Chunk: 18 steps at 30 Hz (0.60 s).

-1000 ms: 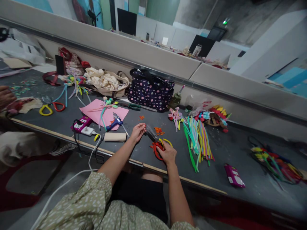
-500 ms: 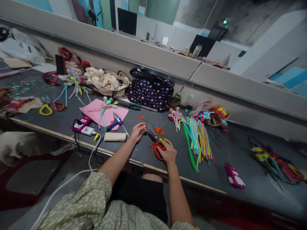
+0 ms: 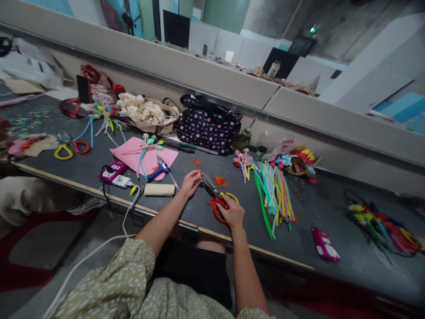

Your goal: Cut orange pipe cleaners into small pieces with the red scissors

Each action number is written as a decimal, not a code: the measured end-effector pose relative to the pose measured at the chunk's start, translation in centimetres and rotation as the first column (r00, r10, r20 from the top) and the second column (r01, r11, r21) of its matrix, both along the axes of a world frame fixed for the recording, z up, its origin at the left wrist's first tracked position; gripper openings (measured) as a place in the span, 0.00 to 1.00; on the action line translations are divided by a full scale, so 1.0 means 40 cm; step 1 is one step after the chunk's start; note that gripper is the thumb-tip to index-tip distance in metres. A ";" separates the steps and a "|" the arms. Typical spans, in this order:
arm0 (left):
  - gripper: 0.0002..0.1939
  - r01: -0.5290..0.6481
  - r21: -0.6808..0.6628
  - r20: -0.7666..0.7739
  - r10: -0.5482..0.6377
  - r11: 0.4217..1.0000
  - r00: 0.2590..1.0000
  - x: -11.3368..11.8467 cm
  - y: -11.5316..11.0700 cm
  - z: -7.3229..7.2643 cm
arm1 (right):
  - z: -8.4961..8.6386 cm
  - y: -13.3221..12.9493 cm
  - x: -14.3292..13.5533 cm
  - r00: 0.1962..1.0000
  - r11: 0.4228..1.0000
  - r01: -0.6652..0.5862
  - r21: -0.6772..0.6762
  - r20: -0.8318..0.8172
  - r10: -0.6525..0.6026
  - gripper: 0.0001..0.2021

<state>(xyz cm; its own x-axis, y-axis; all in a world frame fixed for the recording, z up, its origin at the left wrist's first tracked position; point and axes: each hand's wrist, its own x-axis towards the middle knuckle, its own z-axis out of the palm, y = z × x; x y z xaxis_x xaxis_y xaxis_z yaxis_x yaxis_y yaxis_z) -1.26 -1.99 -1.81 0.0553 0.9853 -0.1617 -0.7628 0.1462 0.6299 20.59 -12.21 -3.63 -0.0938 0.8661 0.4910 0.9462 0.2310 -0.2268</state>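
Scissors (image 3: 221,207) with one red and one yellow handle loop are gripped in my right hand (image 3: 233,212), blades pointing up and left. At the blade tips, my left hand (image 3: 191,182) pinches a tiny red piece (image 3: 201,173), mostly hidden by the fingers. Short orange pieces (image 3: 220,181) lie just beyond the blades, and a smaller orange heap (image 3: 196,163) is farther back. Red bits (image 3: 211,202) are on the table beside the scissors' handles. How far the blades are apart is hard to tell.
Pipe cleaners (image 3: 274,190) lie to the right, near a purple box (image 3: 325,244). Leftward are a beige roll (image 3: 159,190), a glue gun (image 3: 159,170), pink paper (image 3: 133,153) and a power strip (image 3: 113,172) with cables. A dark dotted bag (image 3: 209,125) stands behind.
Both my hands and the scissors hold nearly the same place. At the far left, another person's hand and light-coloured clothing have shifted slightly.
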 end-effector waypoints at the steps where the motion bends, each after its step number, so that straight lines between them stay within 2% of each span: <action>1: 0.14 -0.001 0.003 0.000 0.001 1.000 1.000 0.000 0.000 0.000 | 0.001 0.000 0.000 1.000 1.000 -0.003 0.000 0.003 0.003 0.25; 8: 0.14 -0.004 0.001 -0.001 0.004 1.000 1.000 0.002 -0.001 0.007 | 0.007 -0.002 -0.002 1.000 1.000 -0.007 0.029 0.028 0.006 0.26; 18: 0.13 -0.015 -0.003 -0.005 0.015 1.000 1.000 0.003 -0.001 0.003 | 0.001 -0.002 -0.001 1.000 1.000 -0.010 0.003 0.018 0.010 0.25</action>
